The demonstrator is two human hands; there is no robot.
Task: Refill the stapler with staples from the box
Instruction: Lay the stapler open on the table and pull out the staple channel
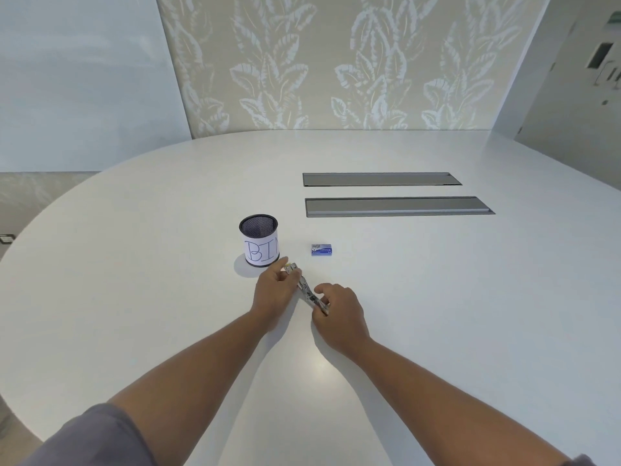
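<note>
We hold the stiff, slick metal stapler by its ends, left hand and right hand fingers closed around it, the light box untouched.

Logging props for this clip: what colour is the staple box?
Blue, with a pale patch on top; the staple box shows best in the head view.

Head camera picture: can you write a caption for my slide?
Both hands, left and right, hold the stapler near the staple box and mesh cup.

An office meeting room: conference table with cable hatches.
</note>
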